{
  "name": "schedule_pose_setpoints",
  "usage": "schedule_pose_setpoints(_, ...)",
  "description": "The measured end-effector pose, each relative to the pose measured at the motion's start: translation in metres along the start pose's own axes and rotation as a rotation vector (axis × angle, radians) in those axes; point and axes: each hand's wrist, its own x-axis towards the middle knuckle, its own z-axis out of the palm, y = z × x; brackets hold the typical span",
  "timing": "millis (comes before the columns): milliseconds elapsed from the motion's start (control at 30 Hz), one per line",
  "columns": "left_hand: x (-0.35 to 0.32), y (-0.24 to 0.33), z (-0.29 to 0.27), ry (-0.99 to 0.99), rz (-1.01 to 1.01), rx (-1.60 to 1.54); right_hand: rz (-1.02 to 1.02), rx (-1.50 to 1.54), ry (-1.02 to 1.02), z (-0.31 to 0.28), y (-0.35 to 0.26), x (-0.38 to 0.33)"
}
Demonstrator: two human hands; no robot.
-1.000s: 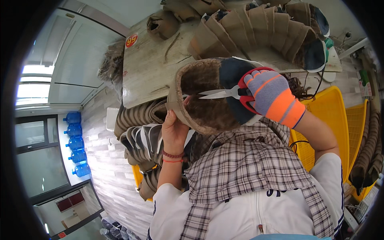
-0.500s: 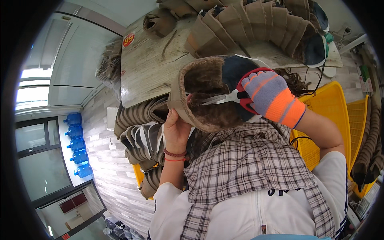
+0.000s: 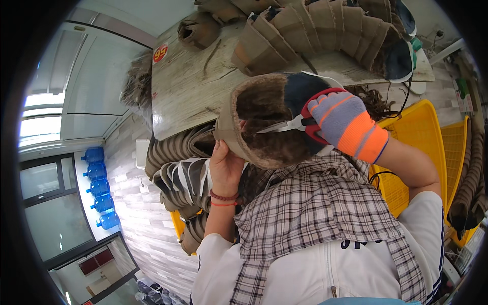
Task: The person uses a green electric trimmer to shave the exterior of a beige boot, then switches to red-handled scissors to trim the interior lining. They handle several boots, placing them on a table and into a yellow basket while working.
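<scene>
Above a plaid-covered lap, we hold a brown felt boot liner (image 3: 254, 127) mouth-up: our bare left hand (image 3: 225, 165) pinches its rim, while our right hand (image 3: 345, 122), in a grey-and-orange glove, is closed around red-handled scissors (image 3: 287, 124) whose blades lie across the fuzzy opening. We judge that trimming is under way, and that the next snip calls for a steady rim and blades kept clear of the thumb. Beyond, a pale wood-grain tabletop (image 3: 193, 86) carries a curved row of matching liners (image 3: 325, 28). Yellow crates (image 3: 422, 137) stand at right, blue water bottles (image 3: 99, 188) by the window.
</scene>
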Motion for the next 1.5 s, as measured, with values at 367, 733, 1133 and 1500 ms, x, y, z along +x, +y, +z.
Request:
schedule_pose_setpoints(367, 0.001, -0.002, -0.006, 0.039, 0.002, 0.074, -0.025, -0.064, 0.095, 0.001, 0.002, 0.014)
schedule_pose_setpoints(733, 0.003, -0.003, -0.002, 0.033, -0.022, 0.068, -0.029, -0.057, 0.069, 0.010, 0.001, 0.021)
schedule_pose_setpoints(1133, 0.002, -0.001, -0.002, 0.073, -0.059, 0.007, 0.022, -0.121, 0.137, -0.002, 0.014, 0.016)
schedule_pose_setpoints(1500, 0.000, -0.004, 0.004, 0.124, -0.074, 0.060, -0.048, -0.283, 0.211, 0.003, 0.021, 0.036)
